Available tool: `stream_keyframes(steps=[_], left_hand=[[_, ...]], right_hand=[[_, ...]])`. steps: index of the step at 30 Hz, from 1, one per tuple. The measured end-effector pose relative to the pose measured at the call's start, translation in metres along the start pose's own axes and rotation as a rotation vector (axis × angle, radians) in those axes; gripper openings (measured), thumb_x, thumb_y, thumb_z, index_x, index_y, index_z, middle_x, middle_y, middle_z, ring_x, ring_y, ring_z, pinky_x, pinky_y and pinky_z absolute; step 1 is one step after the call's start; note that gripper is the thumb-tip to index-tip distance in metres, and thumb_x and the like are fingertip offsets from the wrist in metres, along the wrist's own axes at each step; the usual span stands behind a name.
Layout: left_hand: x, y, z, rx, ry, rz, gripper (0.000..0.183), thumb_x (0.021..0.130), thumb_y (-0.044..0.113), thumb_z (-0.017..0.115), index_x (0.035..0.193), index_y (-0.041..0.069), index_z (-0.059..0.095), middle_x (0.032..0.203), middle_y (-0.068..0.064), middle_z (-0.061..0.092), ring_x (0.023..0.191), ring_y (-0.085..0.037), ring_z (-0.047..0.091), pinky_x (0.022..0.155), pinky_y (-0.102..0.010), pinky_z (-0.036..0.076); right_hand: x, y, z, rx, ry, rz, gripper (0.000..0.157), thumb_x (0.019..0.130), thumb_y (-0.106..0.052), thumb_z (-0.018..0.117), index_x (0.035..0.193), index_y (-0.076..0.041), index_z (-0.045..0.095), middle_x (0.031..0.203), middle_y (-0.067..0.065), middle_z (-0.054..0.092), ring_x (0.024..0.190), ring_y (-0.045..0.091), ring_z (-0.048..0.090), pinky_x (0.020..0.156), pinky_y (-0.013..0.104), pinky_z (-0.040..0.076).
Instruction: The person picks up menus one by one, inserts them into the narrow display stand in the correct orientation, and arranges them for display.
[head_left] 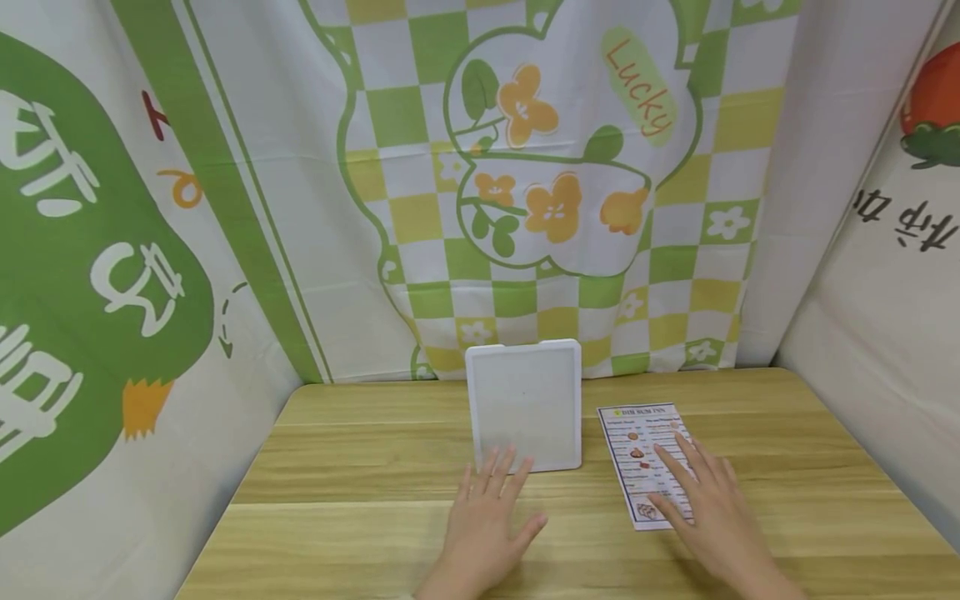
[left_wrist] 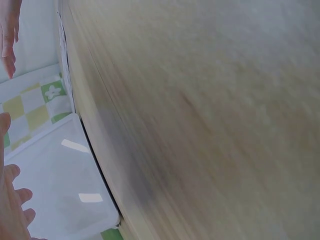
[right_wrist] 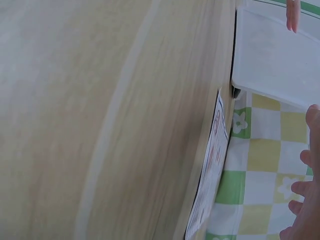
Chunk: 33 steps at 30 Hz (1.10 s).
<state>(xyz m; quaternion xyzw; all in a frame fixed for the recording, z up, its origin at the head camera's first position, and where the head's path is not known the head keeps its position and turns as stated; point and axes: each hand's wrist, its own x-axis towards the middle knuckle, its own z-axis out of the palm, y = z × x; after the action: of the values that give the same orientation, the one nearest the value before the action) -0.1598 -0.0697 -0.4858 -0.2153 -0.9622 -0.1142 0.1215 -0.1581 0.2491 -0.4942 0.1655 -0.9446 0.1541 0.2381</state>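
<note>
A white-framed board with a pale grey face point(head_left: 525, 404) stands upright toward the back of the wooden table. In front of it is my left hand point(head_left: 486, 529), fingers spread and nothing held; in the head view its fingertips overlap the board's lower edge. To the right lies a printed menu sheet point(head_left: 637, 467) headed "DIM SUM INN", with small food pictures. My right hand point(head_left: 708, 508) hovers over the sheet's right side, fingers spread, hiding part of the print. The right wrist view shows the sheet point(right_wrist: 212, 165) flat on the table, with the fingers apart from it.
The wooden table point(head_left: 360, 500) has rounded back corners. Behind it hangs a green, yellow and white checked cloth point(head_left: 420, 217) marked "Lucky". Printed white cloths close in the left side point(head_left: 247, 333) and right side point(head_left: 862, 317).
</note>
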Motion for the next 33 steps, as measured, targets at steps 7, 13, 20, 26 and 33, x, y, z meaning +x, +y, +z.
stream_keyframes(steps=[7,13,20,26,33], left_hand=[[0.007,0.008,0.003,-0.001,-0.004,0.022,0.069,0.097,0.057,0.050,0.155,0.022,0.034,0.160,-0.006,0.030,0.147,-0.030,0.025,0.112,-0.060,0.026],[0.014,0.016,0.006,0.010,-0.002,0.041,0.070,0.096,0.057,0.051,0.154,0.021,0.035,0.160,-0.006,0.030,0.147,-0.030,0.026,0.112,-0.060,0.026],[0.020,0.023,0.013,0.025,-0.001,0.046,0.070,0.097,0.059,0.050,0.154,0.022,0.035,0.160,-0.004,0.030,0.146,-0.028,0.028,0.112,-0.058,0.028],[0.027,0.032,0.017,0.020,-0.015,0.043,0.069,0.096,0.060,0.049,0.154,0.024,0.035,0.160,-0.002,0.031,0.146,-0.026,0.029,0.112,-0.056,0.028],[0.034,0.043,0.020,-0.025,-0.068,0.041,0.068,0.097,0.058,0.049,0.155,0.028,0.031,0.160,-0.001,0.030,0.145,-0.025,0.029,0.112,-0.056,0.029]], right_hand=[[-0.005,0.012,-0.003,0.016,0.002,0.004,0.062,0.093,-0.038,0.068,0.146,-0.014,0.047,0.153,0.022,0.034,0.137,0.045,0.029,0.119,0.046,-0.004],[-0.008,0.020,-0.006,0.011,-0.009,0.008,0.062,0.092,-0.038,0.069,0.144,-0.012,0.049,0.154,0.020,0.033,0.136,0.046,0.032,0.119,0.047,-0.004],[-0.011,0.031,-0.008,-0.010,-0.020,-0.015,0.063,0.094,-0.038,0.066,0.147,-0.012,0.045,0.158,0.017,0.029,0.142,0.040,0.027,0.119,0.042,-0.005],[-0.011,0.039,-0.009,-0.002,-0.010,-0.050,0.063,0.092,-0.037,0.069,0.145,-0.011,0.048,0.153,0.018,0.036,0.134,0.044,0.037,0.119,0.040,0.000],[-0.010,0.049,-0.011,0.027,-0.023,-0.077,0.062,0.090,-0.035,0.071,0.144,-0.013,0.050,0.152,0.017,0.039,0.139,0.039,0.034,0.118,0.029,-0.002]])
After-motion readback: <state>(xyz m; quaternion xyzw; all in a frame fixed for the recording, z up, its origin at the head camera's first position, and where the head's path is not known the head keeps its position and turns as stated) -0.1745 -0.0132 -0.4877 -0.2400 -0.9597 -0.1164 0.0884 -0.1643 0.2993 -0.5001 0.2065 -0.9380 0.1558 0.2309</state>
